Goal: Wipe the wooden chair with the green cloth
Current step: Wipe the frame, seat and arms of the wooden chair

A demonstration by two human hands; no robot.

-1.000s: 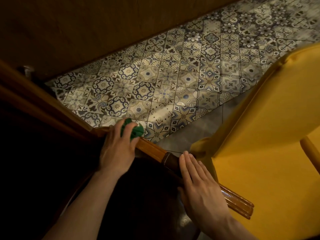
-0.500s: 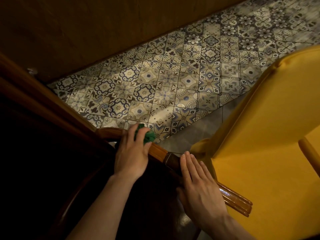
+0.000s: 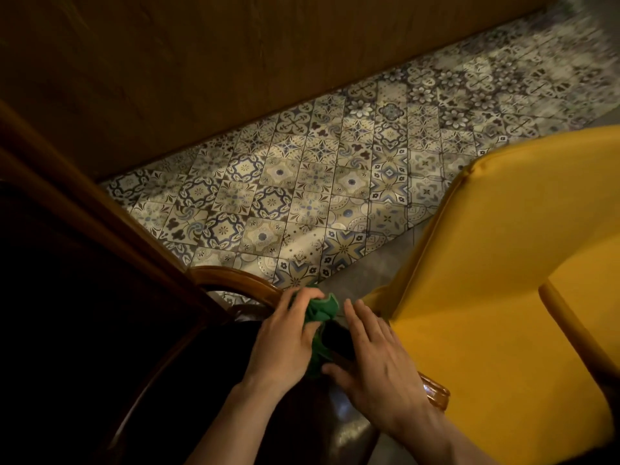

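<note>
The wooden chair's curved top rail (image 3: 235, 278) runs from the lower middle down to the right, with its glossy end (image 3: 434, 394) showing past my right wrist. My left hand (image 3: 285, 344) is closed around the bunched green cloth (image 3: 322, 308) and presses it on the rail. My right hand (image 3: 379, 364) lies flat on the rail just right of the cloth, fingers spread, holding nothing. The dark seat below is mostly lost in shadow.
A yellow upholstered chair (image 3: 503, 297) stands close on the right, almost touching the rail's end. A dark wooden table edge (image 3: 100, 223) fills the left. Patterned floor tiles (image 3: 318, 182) and a brown wall panel (image 3: 235, 62) lie beyond.
My left hand has slid the green cloth rightward along the rail until it is beside my right hand. The right hand has stayed on the rail.
</note>
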